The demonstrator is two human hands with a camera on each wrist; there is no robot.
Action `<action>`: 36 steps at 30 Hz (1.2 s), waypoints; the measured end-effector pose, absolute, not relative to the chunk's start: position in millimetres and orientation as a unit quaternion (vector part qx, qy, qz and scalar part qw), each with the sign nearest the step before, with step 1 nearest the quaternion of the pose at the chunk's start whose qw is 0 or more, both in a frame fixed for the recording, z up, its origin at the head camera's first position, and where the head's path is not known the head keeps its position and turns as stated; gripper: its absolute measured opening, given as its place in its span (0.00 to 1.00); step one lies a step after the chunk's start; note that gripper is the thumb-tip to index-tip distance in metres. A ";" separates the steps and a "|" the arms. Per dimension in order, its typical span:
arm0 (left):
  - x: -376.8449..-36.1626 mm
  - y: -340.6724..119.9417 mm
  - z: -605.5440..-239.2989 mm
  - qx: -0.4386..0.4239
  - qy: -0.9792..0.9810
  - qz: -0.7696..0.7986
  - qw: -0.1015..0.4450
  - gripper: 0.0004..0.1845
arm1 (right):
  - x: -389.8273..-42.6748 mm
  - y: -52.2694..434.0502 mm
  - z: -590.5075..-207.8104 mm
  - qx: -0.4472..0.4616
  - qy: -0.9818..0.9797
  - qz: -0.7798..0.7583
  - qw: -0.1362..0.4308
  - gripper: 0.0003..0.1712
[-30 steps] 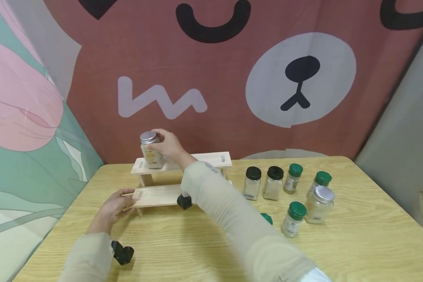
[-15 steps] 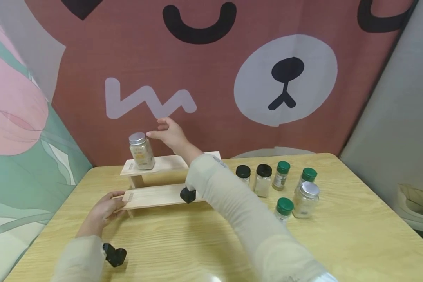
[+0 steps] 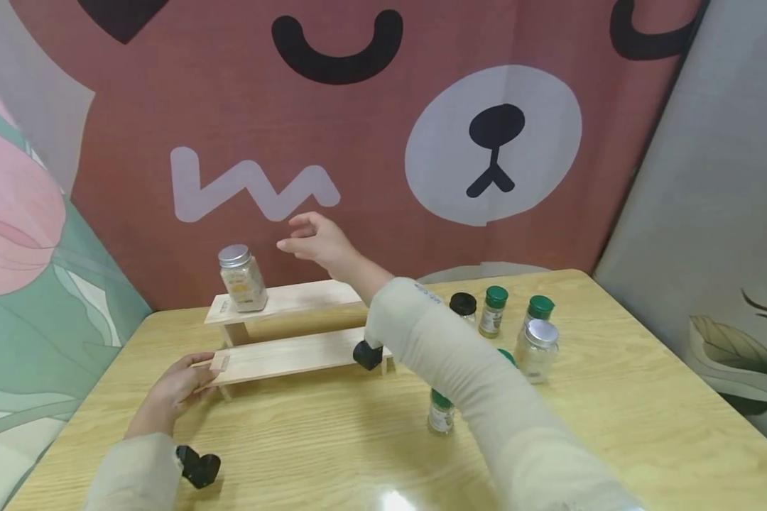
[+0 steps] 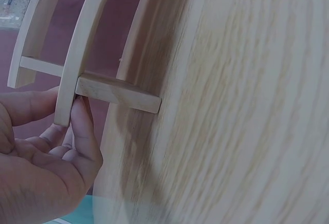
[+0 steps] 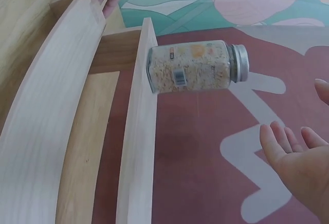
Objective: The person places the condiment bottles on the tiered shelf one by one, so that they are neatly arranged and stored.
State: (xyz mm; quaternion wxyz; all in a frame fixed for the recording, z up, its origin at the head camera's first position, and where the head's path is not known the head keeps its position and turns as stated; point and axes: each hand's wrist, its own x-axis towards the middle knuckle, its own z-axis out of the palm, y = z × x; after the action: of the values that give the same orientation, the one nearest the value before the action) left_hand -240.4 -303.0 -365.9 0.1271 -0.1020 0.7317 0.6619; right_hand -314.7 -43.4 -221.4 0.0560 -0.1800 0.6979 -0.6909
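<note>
A: Where does the silver-lidded glass jar of pale seasoning (image 3: 241, 279) stand?

B: Upright on the upper step of the two-tier pale wooden rack (image 3: 281, 355), close to that step's left end, with bare board running away to its right. The red bear-face backdrop (image 3: 383, 128) hangs just behind it.

A: And the right hand (image 3: 316, 240)?

B: It is in the air, up and to the right of the jar, clear of it. Fingers are straight and loosely spread, holding nothing; the right wrist view shows the palm (image 5: 298, 165) open with a gap between it and the lid.

A: The left hand (image 3: 172, 390)?

B: It grips the left end of the lower step. In the left wrist view its fingers (image 4: 82, 126) curl against the board's edge, right by the cross-piece.

A: What else is on the light wood-grain table (image 3: 613, 426)?

B: To the right of the rack is a cluster: a black-capped jar (image 3: 463, 306), two green-capped spice bottles (image 3: 493, 311) behind, and a second silver-lidded jar (image 3: 536, 350). One more green-capped bottle (image 3: 441, 411) stands nearer, partly behind the pale sleeve (image 3: 486, 397). The table front, between the rack and the near edge, is bare wood
</note>
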 end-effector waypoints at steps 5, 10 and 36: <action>-240.7 -305.2 -366.2 -0.110 0.721 0.672 0.129 0.34 | -307.1 -28.2 -219.7 -0.187 0.694 -0.692 0.069 0.26; -242.2 -305.0 -364.7 -0.115 0.722 0.669 0.130 0.34 | -299.4 -11.5 -219.3 -0.200 0.696 -0.686 0.074 0.26; -244.3 -303.7 -365.3 -0.126 0.732 0.658 0.125 0.33 | -236.7 72.1 -234.2 -0.253 0.674 -0.691 0.069 0.21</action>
State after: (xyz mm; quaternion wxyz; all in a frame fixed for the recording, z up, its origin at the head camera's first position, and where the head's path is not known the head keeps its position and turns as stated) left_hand -244.3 -303.7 -365.3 0.1249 -0.1256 0.7320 0.6579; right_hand -236.7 72.1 -234.2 0.0692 -0.2532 0.6739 -0.6906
